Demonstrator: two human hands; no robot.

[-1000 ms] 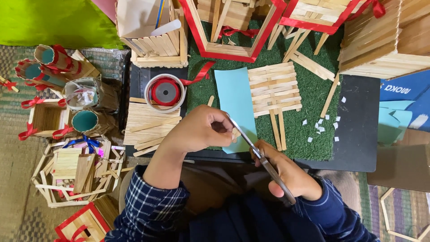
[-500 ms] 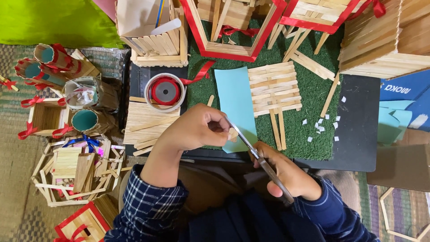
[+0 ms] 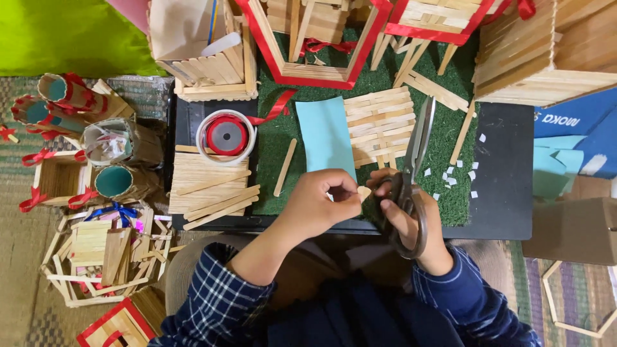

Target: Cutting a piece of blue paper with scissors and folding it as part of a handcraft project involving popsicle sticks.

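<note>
Two hands (image 3: 321, 202) beside scissors (image 3: 411, 173)

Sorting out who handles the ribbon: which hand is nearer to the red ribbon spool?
Left. The left hand lies just right of and below the red ribbon spool; the right hand, holding scissors, is farther right.
</note>
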